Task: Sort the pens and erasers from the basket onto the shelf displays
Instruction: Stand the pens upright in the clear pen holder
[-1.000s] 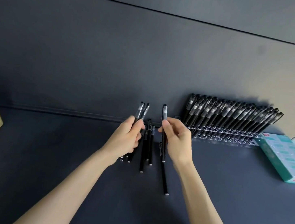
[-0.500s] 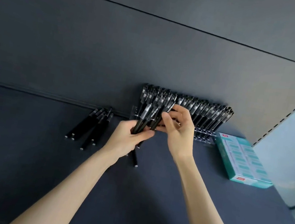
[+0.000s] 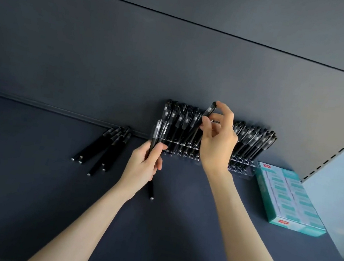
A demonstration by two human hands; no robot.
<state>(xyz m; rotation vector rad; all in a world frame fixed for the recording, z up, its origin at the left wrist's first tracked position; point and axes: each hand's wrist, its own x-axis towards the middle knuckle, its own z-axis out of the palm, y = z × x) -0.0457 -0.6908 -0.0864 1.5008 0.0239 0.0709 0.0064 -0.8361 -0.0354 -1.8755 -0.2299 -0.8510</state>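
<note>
Right grip: we see the right hand [image 3: 215, 143] pinching one pen [image 3: 209, 109] over the rack [image 3: 240, 164].
Left grip: left hand [image 3: 144, 164] curled round probably two spare pens [image 3: 157, 132].
Loose pens [image 3: 106, 147]: on shelf [image 3: 27, 176], left of rack.

Pens [image 3: 107, 145]: black plastic, clear glossy caps. Rack [image 3: 237, 162]: clear glossy plastic. Box [image 3: 289, 197]: glossy teal card. Shelf [image 3: 26, 187]: matt dark.

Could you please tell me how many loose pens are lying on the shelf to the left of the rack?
5: the loose pens all lie in one slanted cluster on the shelf, left of the rack. They overlap, so another may be hidden underneath.
</note>
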